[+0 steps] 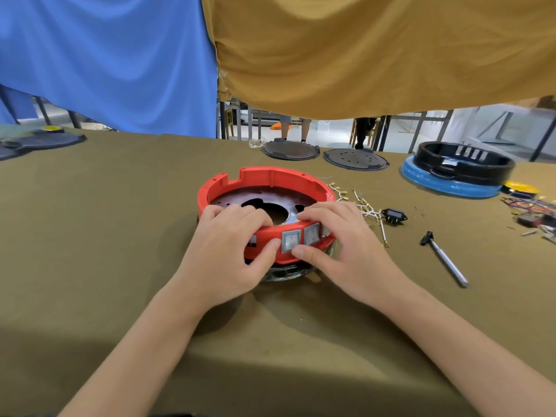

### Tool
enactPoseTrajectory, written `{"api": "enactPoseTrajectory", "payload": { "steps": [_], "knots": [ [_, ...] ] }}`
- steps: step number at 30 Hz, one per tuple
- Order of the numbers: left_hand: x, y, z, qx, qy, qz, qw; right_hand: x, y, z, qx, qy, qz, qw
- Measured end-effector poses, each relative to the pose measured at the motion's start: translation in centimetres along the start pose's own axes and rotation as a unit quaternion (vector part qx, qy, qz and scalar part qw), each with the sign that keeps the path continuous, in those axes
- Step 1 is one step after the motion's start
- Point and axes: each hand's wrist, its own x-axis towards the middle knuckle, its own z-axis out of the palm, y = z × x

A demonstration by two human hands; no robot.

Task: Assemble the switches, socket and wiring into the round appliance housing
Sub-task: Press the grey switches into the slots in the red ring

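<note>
The red housing (272, 179) sits mid-table (90, 236). My left hand (231, 251) and right hand (340, 245) clamp its near wall, fingers curled over the rim, thumbs pressing beside a grey rocker switch (291, 240). Socket (393, 216) and wires (365, 206) lie right.

A worktop (90, 236) draped in olive-brown cloth fills the lower part of the view. Above its far edge hang two cloth sheets: a blue sheet (105, 55) on the left and a mustard-brown sheet (376, 49) on the right, meeting near the middle. Beneath their lower hems a bright room shows, with a pale floor (403, 136), dark metal table legs (540, 136) and a wooden chair (230, 120). The legs of two standing people (296, 127) are seen past the far edge. The light is even and soft.
</note>
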Motion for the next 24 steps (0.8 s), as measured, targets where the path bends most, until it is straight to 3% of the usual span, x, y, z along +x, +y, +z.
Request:
{"api": "enactPoseTrajectory", "payload": {
  "steps": [15, 20, 24],
  "knots": [
    [0.0, 0.2, 0.3, -0.004, 0.023, 0.004, 1.0, -0.2, 0.2, 0.0, 0.056, 0.028, 0.012, 0.998],
    [-0.2, 0.3, 0.2, 0.004, 0.036, 0.006, 0.999, 0.3, 1.2, -0.8, 0.075, 0.115, 0.133, 0.982],
    [-0.3, 0.5, 0.4, 0.011, 0.051, 0.028, 0.998, 2.7, 5.6, -3.7, -0.061, 0.05, 0.259, 0.963]
  ]
}}
